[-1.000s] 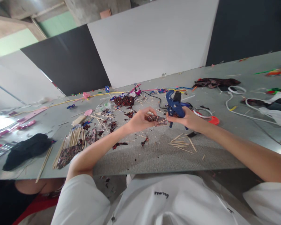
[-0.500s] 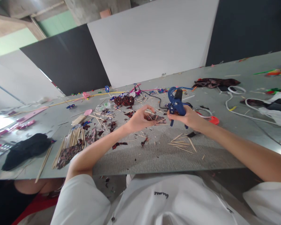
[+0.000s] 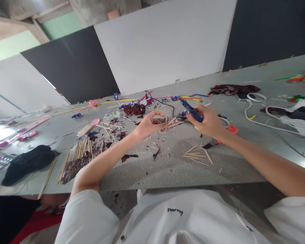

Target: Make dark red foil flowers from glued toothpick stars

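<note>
My left hand (image 3: 150, 124) is closed in a pinch on the near edge of a dark reddish patterned piece (image 3: 171, 122) with thin wooden sticks lying across it. My right hand (image 3: 205, 118) grips a blue cutter (image 3: 191, 111), which looks like a pipe cutter with a hooked jaw. It is turned edge-on and points to the upper left, just right of the patterned piece and apart from it. Several loose sticks (image 3: 196, 156) lie on the table nearer to me. Small dark scraps (image 3: 156, 154) are scattered below my left hand.
A bundle of sticks (image 3: 78, 149) lies left, beside a patterned bag (image 3: 73, 169) and a black cloth bundle (image 3: 29, 164). Dark red scrunched fabric (image 3: 134, 108) sits at the back. White cable (image 3: 269, 125) runs along the right. A red ring-shaped piece (image 3: 233, 129) is near my right wrist.
My right hand has turned the cutter from a broadside view to edge-on and lifted it slightly. My left hand has shifted a little left and up with the patterned piece.
</note>
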The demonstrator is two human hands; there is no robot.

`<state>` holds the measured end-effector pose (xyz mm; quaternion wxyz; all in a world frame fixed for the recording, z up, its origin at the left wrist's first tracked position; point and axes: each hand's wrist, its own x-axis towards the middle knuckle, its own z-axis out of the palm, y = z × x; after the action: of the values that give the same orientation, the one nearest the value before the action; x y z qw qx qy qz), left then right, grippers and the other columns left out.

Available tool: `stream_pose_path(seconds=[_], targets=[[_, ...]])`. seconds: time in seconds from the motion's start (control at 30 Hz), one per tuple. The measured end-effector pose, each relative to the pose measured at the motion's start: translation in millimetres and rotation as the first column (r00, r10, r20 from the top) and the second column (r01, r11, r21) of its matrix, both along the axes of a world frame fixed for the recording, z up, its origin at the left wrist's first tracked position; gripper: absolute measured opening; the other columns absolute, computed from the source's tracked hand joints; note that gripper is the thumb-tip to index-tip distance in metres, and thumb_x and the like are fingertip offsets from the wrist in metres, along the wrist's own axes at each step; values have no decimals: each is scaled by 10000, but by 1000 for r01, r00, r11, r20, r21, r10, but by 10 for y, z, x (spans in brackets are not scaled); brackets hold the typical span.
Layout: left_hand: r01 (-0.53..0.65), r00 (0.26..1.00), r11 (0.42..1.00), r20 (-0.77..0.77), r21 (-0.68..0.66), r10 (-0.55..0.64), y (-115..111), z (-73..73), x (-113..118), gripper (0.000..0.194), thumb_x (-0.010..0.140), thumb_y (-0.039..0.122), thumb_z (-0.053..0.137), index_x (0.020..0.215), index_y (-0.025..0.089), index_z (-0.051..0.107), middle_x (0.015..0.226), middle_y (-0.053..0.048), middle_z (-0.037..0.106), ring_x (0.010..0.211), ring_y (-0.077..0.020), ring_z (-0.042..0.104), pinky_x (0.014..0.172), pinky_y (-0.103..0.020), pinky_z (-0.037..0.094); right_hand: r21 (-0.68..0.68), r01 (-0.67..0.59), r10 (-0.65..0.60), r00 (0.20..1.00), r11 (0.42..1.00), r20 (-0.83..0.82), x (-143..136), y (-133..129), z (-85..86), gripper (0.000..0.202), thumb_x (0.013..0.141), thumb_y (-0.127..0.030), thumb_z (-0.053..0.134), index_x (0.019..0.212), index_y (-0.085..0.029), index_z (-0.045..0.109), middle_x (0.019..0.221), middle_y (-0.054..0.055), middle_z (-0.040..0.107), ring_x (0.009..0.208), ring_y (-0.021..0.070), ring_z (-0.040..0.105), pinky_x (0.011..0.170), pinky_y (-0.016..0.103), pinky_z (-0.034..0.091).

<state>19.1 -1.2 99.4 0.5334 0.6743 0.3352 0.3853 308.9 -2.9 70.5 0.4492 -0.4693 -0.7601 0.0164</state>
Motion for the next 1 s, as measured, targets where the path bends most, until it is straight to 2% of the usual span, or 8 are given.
stream_pose_path(seconds=[0.13, 0.27, 0.43, 0.7, 1.0], targets=[[75, 985, 987, 166, -140, -51, -21, -4, 24, 475, 757, 291, 925, 1089, 180, 603, 784, 7, 711, 715, -128, 690, 699, -250, 467, 200, -27, 15, 998, 979, 58, 27, 6, -53, 220, 968, -466, 637, 1026, -255, 650, 968, 92, 673, 931, 294, 664, 843, 454, 528], [136, 954, 962, 292, -235, -63, -111, 36, 65, 462, 740, 234, 927, 1066, 176, 604, 846, -10, 728, 773, -133, 700, 729, -258, 488, 304, -49, 15, 994, 952, 112, 104, 24, -81, 231, 892, -393, 707, 1054, -245, 633, 974, 101, 645, 960, 316, 647, 846, 470, 539], [169, 935, 948, 347, -271, -67, -179, 68, 91, 432, 745, 185, 915, 1055, 169, 615, 878, -23, 744, 793, -125, 698, 751, -254, 492, 318, -26, -22, 989, 948, 147, 112, 12, -77, 252, 896, -417, 720, 1048, -249, 610, 966, 99, 634, 945, 302, 637, 840, 456, 549], [174, 931, 944, 358, -281, -66, -185, 78, 88, 396, 772, 188, 894, 1050, 178, 612, 859, -23, 746, 775, -131, 696, 729, -255, 481, 307, -67, 24, 990, 949, 142, 140, 29, -105, 247, 882, -403, 735, 1072, -277, 639, 990, 100, 653, 974, 331, 648, 856, 507, 551], [181, 924, 932, 378, -315, -51, -215, 62, 114, 434, 760, 179, 903, 1064, 178, 594, 870, -23, 753, 800, -132, 711, 763, -257, 501, 325, -54, -10, 981, 944, 192, 90, -8, -97, 259, 873, -412, 734, 1055, -266, 620, 951, 80, 637, 950, 309, 632, 833, 461, 535]])
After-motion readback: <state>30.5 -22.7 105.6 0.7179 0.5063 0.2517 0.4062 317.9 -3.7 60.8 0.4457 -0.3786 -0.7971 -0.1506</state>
